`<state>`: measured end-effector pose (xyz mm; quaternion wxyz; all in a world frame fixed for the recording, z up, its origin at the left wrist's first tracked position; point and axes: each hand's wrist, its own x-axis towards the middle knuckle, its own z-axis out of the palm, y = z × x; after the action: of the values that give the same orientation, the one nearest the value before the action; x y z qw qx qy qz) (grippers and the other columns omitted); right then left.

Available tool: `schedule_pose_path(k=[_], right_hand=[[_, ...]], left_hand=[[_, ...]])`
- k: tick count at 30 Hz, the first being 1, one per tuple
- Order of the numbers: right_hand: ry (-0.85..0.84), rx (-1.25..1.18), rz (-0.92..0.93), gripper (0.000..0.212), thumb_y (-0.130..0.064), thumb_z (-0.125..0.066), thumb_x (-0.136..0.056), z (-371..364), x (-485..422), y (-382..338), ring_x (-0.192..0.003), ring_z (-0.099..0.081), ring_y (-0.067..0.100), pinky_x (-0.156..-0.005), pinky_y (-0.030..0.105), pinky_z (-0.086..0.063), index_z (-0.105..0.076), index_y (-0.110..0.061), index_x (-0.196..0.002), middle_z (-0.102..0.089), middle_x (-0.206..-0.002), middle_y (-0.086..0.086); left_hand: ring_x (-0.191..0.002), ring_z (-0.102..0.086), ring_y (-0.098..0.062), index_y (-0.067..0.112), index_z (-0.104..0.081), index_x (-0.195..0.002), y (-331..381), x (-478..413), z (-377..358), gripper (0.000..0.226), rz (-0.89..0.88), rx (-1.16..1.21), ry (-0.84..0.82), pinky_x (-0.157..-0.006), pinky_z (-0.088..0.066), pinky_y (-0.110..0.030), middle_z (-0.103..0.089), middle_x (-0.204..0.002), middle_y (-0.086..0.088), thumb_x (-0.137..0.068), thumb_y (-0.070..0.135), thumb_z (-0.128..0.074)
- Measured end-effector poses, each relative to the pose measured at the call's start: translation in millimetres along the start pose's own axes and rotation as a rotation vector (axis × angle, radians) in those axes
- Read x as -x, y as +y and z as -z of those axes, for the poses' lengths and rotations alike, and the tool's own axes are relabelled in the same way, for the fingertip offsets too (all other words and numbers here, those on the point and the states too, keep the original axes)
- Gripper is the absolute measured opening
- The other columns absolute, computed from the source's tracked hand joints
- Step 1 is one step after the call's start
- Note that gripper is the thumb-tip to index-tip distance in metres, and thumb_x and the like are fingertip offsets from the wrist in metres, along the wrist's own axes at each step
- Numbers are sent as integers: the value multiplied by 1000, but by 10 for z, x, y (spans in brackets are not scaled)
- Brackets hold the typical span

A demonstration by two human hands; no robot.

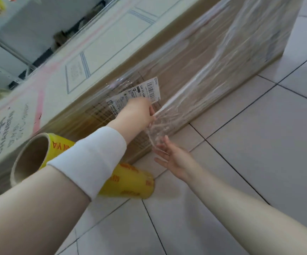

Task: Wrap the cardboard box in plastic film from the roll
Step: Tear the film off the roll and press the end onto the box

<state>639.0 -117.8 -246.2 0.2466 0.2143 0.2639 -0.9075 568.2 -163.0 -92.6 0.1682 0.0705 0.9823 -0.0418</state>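
A long cardboard box (195, 70) stands on the tiled floor, its brown side covered with stretched plastic film (200, 85). A white shipping label (149, 89) shows under the film. My left hand (139, 113) pinches a bunched strand of the film against the box side. My right hand (173, 157) is open just below, its straight fingers touching the crumpled loose end of the film. The yellow film roll (130, 183) with a cardboard core lies on the floor against the box, partly hidden by my left forearm and its white wrist band.
White floor tiles (259, 144) with dark grout spread to the right and front. Behind the box, at upper left, stand grey metal shelves (11, 52) with blurred items.
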Motion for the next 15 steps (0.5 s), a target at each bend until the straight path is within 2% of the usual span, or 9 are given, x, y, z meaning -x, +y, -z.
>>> schedule_pose_path(k=[2,3,6,8,12,14,15], right_hand=[[83,-153,54,21,-24,-41,-101,-50,9,43,-73,-54,15,-85,35,-50,-56,-11,-105,-49,-74,2],[129,-202,81,21,-21,-41,-101,-76,24,99,-63,-50,12,-74,30,-53,-58,-10,-95,-43,-69,1],[240,-230,120,25,-17,-43,-101,-137,63,397,-35,-40,2,-43,17,-45,-56,-12,-80,-34,-61,1],[278,-213,106,27,-18,-44,-101,-164,86,556,-31,-37,2,-40,18,-40,-54,-10,-77,-34,-58,0],[343,-171,138,32,-16,-39,-102,-161,69,598,-45,-46,12,-44,22,-42,-49,-7,-73,-46,-62,7],[350,-196,134,33,-16,-38,-103,-141,65,625,-52,-45,16,-44,23,-42,-47,-7,-72,-49,-64,8],[346,-196,126,33,-17,-37,-103,-123,69,656,-49,-43,15,-42,23,-40,-46,-8,-72,-47,-59,6]], left_hand=[[-85,-62,-21,14,-66,-82,-89,81,87,9,-16,-9,72,-71,-48,-29,-64,-88,-5,-88,17,-59],[-84,-63,-22,14,-65,-78,-111,116,134,11,-31,-9,103,-72,-51,-31,-65,-86,-5,-87,16,-59],[-82,-68,-26,15,-67,-77,-126,175,300,10,-56,12,147,-79,-56,-37,-70,-86,-8,-85,15,-61],[-73,-69,-23,15,-68,-80,-126,212,425,9,-66,41,148,-73,-58,-37,-72,-80,-9,-85,10,-62],[-52,-62,-8,8,-64,-85,-136,270,610,14,-68,149,67,-53,-51,-17,-67,-66,-4,-92,10,-52],[-42,-58,-4,5,-63,-82,-178,300,658,14,-83,128,11,-47,-49,-12,-68,-66,-5,-91,11,-55],[-39,-58,-2,4,-64,-80,-216,309,673,15,-94,100,-19,-47,-50,-12,-70,-65,-4,-90,11,-57]])
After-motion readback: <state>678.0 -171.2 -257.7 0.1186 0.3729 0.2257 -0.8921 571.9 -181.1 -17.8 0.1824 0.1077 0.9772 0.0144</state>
